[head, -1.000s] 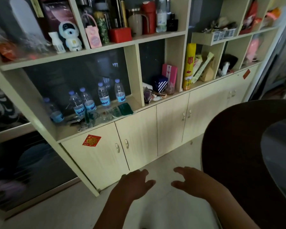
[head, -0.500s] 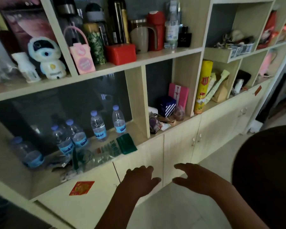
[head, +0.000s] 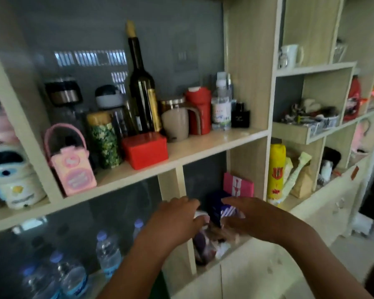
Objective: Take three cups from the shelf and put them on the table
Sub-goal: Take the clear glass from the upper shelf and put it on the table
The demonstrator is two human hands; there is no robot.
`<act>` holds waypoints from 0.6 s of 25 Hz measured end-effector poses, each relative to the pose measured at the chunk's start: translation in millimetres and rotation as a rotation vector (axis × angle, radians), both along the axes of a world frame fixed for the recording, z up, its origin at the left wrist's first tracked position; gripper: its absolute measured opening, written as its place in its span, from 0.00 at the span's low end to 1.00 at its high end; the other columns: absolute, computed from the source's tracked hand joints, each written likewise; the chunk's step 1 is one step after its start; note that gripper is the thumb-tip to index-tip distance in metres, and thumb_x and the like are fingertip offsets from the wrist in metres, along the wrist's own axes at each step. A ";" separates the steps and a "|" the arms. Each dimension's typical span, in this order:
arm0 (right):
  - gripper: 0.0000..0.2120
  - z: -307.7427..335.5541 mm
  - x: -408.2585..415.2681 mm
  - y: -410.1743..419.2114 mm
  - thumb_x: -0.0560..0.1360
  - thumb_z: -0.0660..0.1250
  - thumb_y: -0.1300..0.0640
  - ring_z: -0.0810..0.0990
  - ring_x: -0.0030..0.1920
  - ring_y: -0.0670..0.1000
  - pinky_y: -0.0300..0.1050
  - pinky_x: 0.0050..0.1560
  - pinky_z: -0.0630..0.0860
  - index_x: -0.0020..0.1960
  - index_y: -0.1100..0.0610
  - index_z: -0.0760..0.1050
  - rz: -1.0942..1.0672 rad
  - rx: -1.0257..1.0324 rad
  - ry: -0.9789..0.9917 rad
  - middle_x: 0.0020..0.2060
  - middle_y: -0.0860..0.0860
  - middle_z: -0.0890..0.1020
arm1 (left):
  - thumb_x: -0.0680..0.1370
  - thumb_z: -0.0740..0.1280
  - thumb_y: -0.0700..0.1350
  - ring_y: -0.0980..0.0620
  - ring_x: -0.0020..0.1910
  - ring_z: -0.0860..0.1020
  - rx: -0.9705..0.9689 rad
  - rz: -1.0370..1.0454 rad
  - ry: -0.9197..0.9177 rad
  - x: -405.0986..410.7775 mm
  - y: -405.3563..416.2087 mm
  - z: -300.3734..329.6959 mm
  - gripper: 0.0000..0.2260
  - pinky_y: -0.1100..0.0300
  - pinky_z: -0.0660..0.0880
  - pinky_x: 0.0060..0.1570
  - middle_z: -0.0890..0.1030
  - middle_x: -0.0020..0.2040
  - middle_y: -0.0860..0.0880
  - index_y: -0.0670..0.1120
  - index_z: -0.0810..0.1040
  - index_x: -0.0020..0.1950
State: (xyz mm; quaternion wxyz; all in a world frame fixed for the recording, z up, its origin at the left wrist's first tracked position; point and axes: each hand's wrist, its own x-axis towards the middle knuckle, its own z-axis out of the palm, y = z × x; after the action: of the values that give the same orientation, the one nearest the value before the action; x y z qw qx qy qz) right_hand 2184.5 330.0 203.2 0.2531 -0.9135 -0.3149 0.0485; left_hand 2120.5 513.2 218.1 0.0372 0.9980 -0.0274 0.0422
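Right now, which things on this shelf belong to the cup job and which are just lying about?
Job: beige mug, red cup, white mug, both hands, empty.
Lying about: wine bottle, red box, water bottles, yellow can.

Pale matt wood-grain shelf (head: 203, 145), glossy glass wine bottle (head: 141, 100), glossy white mug (head: 289, 56).
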 end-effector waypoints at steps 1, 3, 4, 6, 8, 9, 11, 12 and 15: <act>0.27 15.4 17.6 -1.3 0.73 0.62 0.40 0.70 0.66 0.49 0.44 0.63 0.67 0.70 0.43 0.62 -0.002 0.009 -0.066 0.69 0.47 0.70 | 0.78 0.56 0.59 0.46 0.60 0.72 0.025 0.010 -0.053 12.5 -1.1 18.4 0.19 0.53 0.69 0.55 0.74 0.62 0.47 0.50 0.70 0.64; 0.29 55.3 49.3 -4.3 0.72 0.62 0.37 0.69 0.66 0.47 0.43 0.64 0.67 0.71 0.41 0.61 0.019 0.050 -0.214 0.69 0.46 0.69 | 0.78 0.56 0.58 0.48 0.61 0.71 0.052 0.016 -0.189 34.4 -4.1 61.1 0.20 0.51 0.71 0.58 0.73 0.63 0.48 0.50 0.69 0.65; 0.28 79.4 61.7 -5.1 0.72 0.62 0.38 0.71 0.64 0.46 0.42 0.62 0.68 0.70 0.41 0.62 0.043 0.090 -0.272 0.67 0.45 0.71 | 0.78 0.56 0.58 0.48 0.61 0.71 0.086 0.006 -0.282 44.6 -5.8 85.9 0.19 0.52 0.71 0.59 0.73 0.63 0.48 0.50 0.69 0.65; 0.22 127.6 81.3 -6.6 0.72 0.64 0.41 0.74 0.58 0.44 0.38 0.54 0.70 0.65 0.41 0.68 0.113 0.188 -0.382 0.61 0.45 0.75 | 0.78 0.56 0.56 0.49 0.61 0.71 0.193 -0.012 -0.513 60.2 -7.4 135.1 0.17 0.54 0.70 0.60 0.72 0.65 0.49 0.51 0.69 0.64; 0.16 173.3 91.3 -5.5 0.73 0.65 0.44 0.75 0.52 0.38 0.29 0.47 0.68 0.60 0.39 0.70 0.183 0.281 -0.460 0.55 0.41 0.77 | 0.79 0.55 0.57 0.48 0.68 0.67 0.320 -0.003 -0.718 72.4 -5.5 179.5 0.21 0.54 0.64 0.66 0.67 0.71 0.47 0.52 0.64 0.70; 0.16 196.7 95.5 -4.8 0.73 0.66 0.45 0.74 0.50 0.34 0.26 0.45 0.68 0.59 0.36 0.70 0.207 0.330 -0.495 0.54 0.39 0.77 | 0.79 0.54 0.57 0.47 0.71 0.63 0.392 0.002 -0.819 79.4 -3.0 203.2 0.23 0.53 0.61 0.69 0.64 0.74 0.46 0.52 0.61 0.72; 0.21 238.0 108.4 -1.8 0.73 0.66 0.47 0.72 0.55 0.35 0.22 0.51 0.64 0.65 0.39 0.67 0.190 0.401 -0.636 0.61 0.42 0.76 | 0.78 0.55 0.56 0.46 0.74 0.58 0.504 -0.014 -1.011 92.7 2.3 250.4 0.26 0.50 0.53 0.73 0.59 0.76 0.44 0.51 0.56 0.75; 0.24 257.9 115.2 0.2 0.74 0.66 0.48 0.71 0.61 0.40 0.26 0.55 0.61 0.68 0.44 0.66 0.157 0.411 -0.730 0.66 0.47 0.73 | 0.78 0.56 0.55 0.45 0.75 0.56 0.558 -0.029 -1.097 99.3 5.0 272.8 0.27 0.48 0.51 0.73 0.58 0.76 0.43 0.50 0.56 0.75; 0.26 318.2 129.1 11.2 0.75 0.65 0.50 0.66 0.68 0.49 0.33 0.61 0.56 0.71 0.51 0.64 0.120 0.470 -0.937 0.69 0.53 0.69 | 0.76 0.58 0.55 0.43 0.76 0.53 0.745 0.015 -1.239 121.1 14.8 330.1 0.31 0.45 0.48 0.74 0.56 0.77 0.41 0.47 0.53 0.76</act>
State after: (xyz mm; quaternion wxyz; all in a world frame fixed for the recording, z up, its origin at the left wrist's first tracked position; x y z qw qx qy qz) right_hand 2313.6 341.2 521.4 0.2801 -0.7362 -0.4483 -0.4226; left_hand 2241.5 528.0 548.2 -0.3282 0.7372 -0.0492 0.5885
